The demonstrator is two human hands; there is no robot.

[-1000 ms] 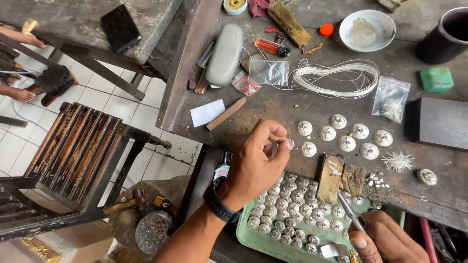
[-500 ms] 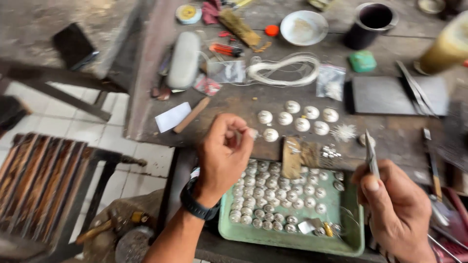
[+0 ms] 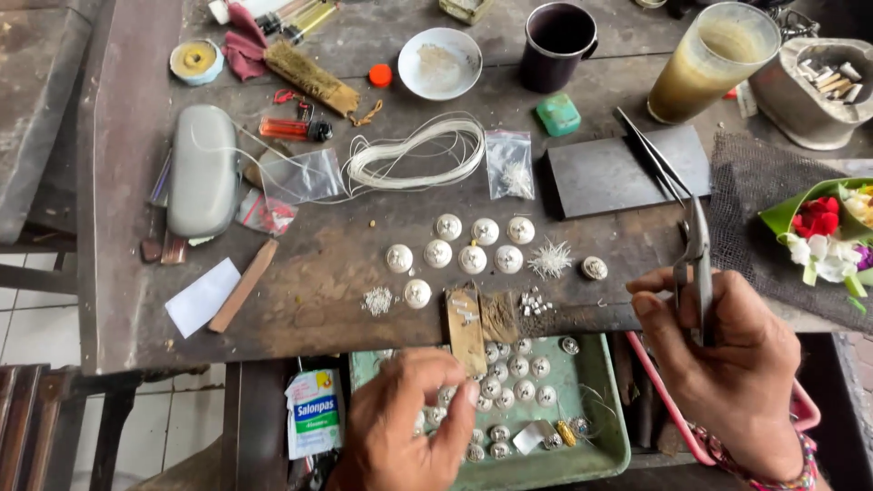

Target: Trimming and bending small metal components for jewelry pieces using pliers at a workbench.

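workbench (image 3: 300, 273) | left hand (image 3: 414, 423) over tray (image 3: 611, 427) | right hand (image 3: 727, 364) grips tweezers (image 3: 696, 264)

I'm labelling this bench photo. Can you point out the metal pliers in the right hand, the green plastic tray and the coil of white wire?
Metal pliers (image 3: 698, 244): head view, on the jaws above the right hand.
Green plastic tray (image 3: 616, 427): head view, on its right rim.
Coil of white wire (image 3: 414, 155): head view, on the loops' middle strands.

Metal tweezers (image 3: 698, 264) upright in right grip, green tray (image 3: 611, 427) of silver domes (image 3: 518, 368) under left
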